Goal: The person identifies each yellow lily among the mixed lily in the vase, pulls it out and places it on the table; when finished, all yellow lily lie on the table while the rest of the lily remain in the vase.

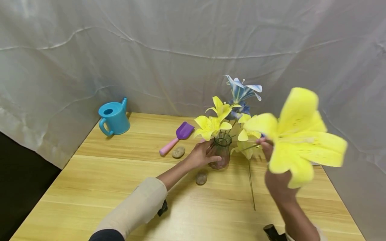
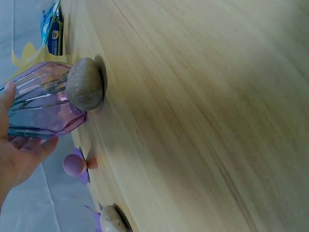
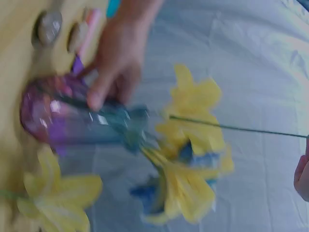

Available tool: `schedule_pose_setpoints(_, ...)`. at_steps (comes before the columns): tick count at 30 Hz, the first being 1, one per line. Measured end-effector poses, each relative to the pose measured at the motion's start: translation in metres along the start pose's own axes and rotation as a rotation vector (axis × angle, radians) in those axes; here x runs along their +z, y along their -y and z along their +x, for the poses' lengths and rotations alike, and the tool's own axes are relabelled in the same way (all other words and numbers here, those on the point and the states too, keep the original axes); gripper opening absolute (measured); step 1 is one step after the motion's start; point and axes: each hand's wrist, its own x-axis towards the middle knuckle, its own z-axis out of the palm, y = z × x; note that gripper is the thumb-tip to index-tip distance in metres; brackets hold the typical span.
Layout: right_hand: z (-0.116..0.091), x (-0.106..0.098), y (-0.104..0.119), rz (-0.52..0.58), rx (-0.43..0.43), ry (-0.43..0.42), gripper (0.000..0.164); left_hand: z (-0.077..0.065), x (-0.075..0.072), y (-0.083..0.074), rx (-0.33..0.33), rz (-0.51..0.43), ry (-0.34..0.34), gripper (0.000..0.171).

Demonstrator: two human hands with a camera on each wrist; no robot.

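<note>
My left hand [image 1: 200, 155] holds the side of a purple-tinted glass vase [image 1: 222, 158], thumb and fingers around it. The vase stands upright with yellow lilies [image 1: 211, 126] and blue lilies [image 1: 239, 90] in it. To its right, my right hand [image 1: 278, 184] pinches the green stem [image 3: 236, 128] of another yellow lily [image 1: 301, 144]. That bloom is close to the head camera and partly covers the hand. In the right wrist view the stem's free end appears beside the blooms above the vase mouth. One more yellow lily [image 1: 246, 152] lies on the table right of the vase.
A blue watering can [image 1: 116, 118] stands at the table's back left. Between it and the vase lie a purple shovel with a pink handle [image 1: 178, 137] and a stone [image 1: 178, 152]. A second stone [image 1: 201, 177] rests in front of the vase. Grey cloth [image 1: 169, 67] hangs behind.
</note>
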Motion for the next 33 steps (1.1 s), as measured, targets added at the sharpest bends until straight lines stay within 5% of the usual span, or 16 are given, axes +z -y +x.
schedule_pose_setpoints(1,0.005,-0.006,0.002,0.143,0.053,0.007,0.031,0.000,0.000,0.000,0.005,0.003,-0.003,0.074)
schedule_pose_setpoints(2,0.012,-0.011,0.002,0.413,0.078,-0.114,0.023,0.000,0.000,-0.001,0.010,0.006,-0.004,0.072)
schedule_pose_setpoints(3,0.017,-0.019,0.004,0.546,0.132,-0.239,0.013,0.000,0.000,-0.001,0.012,0.009,-0.004,0.072)
schedule_pose_setpoints(6,0.017,-0.048,-0.011,0.577,0.140,-0.312,0.011,0.000,-0.001,-0.002,0.021,0.030,-0.006,0.071)
schedule_pose_setpoints(8,0.013,-0.070,-0.023,0.451,0.224,-0.342,0.014,0.001,-0.001,-0.002,0.029,0.041,-0.010,0.071)
schedule_pose_setpoints(10,0.002,-0.092,-0.034,0.257,0.449,-0.292,0.018,0.001,-0.001,-0.002,0.035,0.046,-0.014,0.070)
schedule_pose_setpoints(13,-0.019,-0.115,-0.054,-0.094,0.762,-0.087,0.025,0.002,-0.001,-0.003,0.035,0.041,-0.013,0.070)
schedule_pose_setpoints(15,-0.035,-0.123,-0.067,-0.274,0.889,0.091,0.030,0.002,-0.002,-0.003,0.033,0.037,-0.006,0.070)
schedule_pose_setpoints(19,-0.062,-0.126,-0.087,-0.467,0.903,0.348,0.037,0.002,-0.002,-0.003,0.015,0.038,0.008,0.075)
schedule_pose_setpoints(26,-0.087,-0.108,-0.117,-0.517,0.855,0.475,0.031,-0.001,-0.003,-0.004,-0.038,0.045,0.023,0.080)
schedule_pose_setpoints(33,-0.097,-0.087,-0.144,-0.510,0.804,0.530,0.022,-0.002,-0.003,-0.005,-0.013,0.048,0.011,0.077)
